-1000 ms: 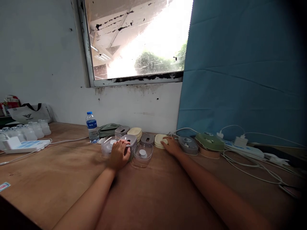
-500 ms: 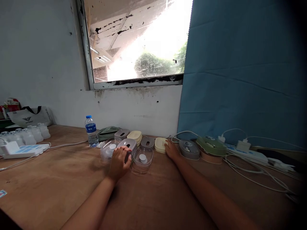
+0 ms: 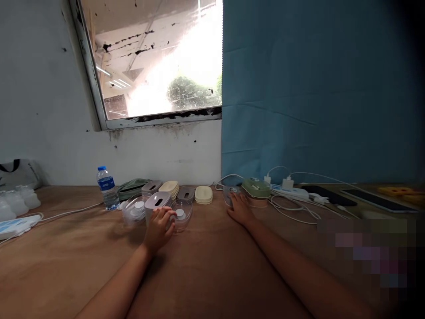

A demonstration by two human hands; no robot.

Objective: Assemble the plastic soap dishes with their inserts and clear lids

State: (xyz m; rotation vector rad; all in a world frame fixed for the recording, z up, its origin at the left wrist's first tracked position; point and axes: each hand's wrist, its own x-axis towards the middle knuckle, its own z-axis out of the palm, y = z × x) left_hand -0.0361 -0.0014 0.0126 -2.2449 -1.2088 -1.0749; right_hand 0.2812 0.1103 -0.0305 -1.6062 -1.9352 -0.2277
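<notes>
My left hand point(image 3: 160, 228) is by the front of a lilac oval box point(image 3: 158, 200) with a dark slot on top. Its fingers are loosely bent and apart, close to a clear plastic container point(image 3: 182, 218) with a white round piece inside; I cannot tell whether they touch it. Over the front of a grey lidded container point(image 3: 231, 190) lies my right hand point(image 3: 241, 210), fingers spread, covering part of it. Left of the right hand is a short stack of cream lids point(image 3: 203, 195). A green lidded container point(image 3: 257, 188) sits just beyond that hand.
A water bottle point(image 3: 108, 188) and a green pouch point(image 3: 131, 188) stand on the left, near another clear container point(image 3: 134, 209). A taller cream stack point(image 3: 170, 188) is at the back. Cables point(image 3: 292, 210), a power strip point(image 3: 288, 191) and a phone point(image 3: 376, 200) lie right.
The view has turned right. My right hand has left the cream stack and moved right onto the grey container. My left hand stays by the lilac box, slightly lower against it.
</notes>
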